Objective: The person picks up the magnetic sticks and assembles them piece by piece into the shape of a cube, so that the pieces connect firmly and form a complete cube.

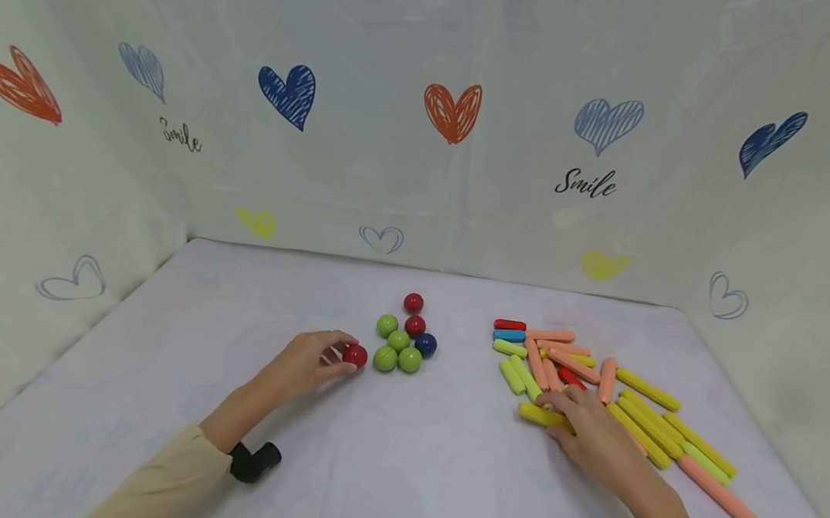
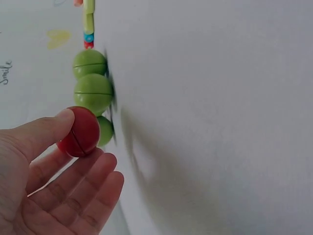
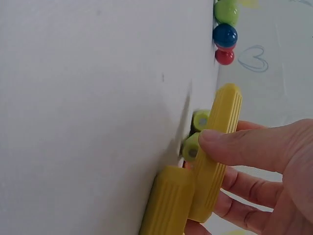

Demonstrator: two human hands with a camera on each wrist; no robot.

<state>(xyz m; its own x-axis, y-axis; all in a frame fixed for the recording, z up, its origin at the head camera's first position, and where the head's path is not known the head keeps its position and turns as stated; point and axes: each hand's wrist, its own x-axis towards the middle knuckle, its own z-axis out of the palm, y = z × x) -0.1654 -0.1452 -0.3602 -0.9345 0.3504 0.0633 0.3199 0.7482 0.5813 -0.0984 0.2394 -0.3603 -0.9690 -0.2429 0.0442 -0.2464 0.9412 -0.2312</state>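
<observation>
Between thumb and fingers my left hand point(image 1: 313, 356) pinches a glossy red ball point(image 2: 84, 132) with a seam line. Just right of it on the table sits a cluster: several green balls point(image 1: 398, 340), two more red balls point(image 1: 415, 325) and one dark blue ball point(image 1: 426, 344). My right hand point(image 1: 591, 433) grips a short yellow ribbed stick point(image 3: 221, 142), its thumb on the near side. A second yellow stick point(image 3: 168, 200) lies beside the held one in the right wrist view. Two light green sticks point(image 1: 518, 375) lie just beyond that hand.
Salmon sticks point(image 1: 607, 379), longer yellow sticks point(image 1: 647, 424), a blue stick point(image 1: 509, 336) and red sticks point(image 1: 510, 324) lie in a loose pile around the right hand. A white cloth covers the table point(image 1: 260, 299); a curtain with printed hearts point(image 1: 452, 112) hangs behind.
</observation>
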